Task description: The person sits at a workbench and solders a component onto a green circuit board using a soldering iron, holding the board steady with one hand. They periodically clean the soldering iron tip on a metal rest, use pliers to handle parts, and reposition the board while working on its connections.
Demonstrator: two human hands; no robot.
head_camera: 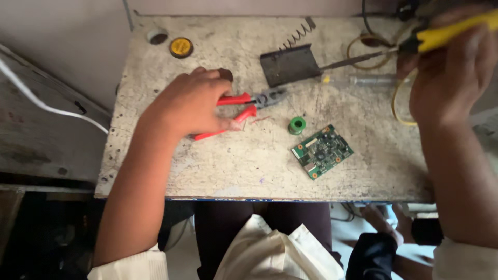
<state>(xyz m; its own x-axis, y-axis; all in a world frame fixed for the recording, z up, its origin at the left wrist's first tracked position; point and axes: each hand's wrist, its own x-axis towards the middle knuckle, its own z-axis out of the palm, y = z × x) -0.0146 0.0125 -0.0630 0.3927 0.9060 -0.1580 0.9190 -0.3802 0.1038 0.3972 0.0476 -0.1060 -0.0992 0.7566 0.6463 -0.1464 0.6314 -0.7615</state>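
Mid-table, left hand point(189, 103) grips red pliers point(244, 106).

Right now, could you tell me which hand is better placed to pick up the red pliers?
Left. The left hand already rests on the red pliers, whereas the right hand is occupied holding the yellow-handled soldering iron at the table's far right.

Worn workbench point(249, 171) against a plain wall point(62, 31)

Top surface pale, scuffed, stained. White cable point(46, 106) crosses the wall at left. Dark floor area below.

Bare worktop point(233, 166) before circuit board point(321, 151)
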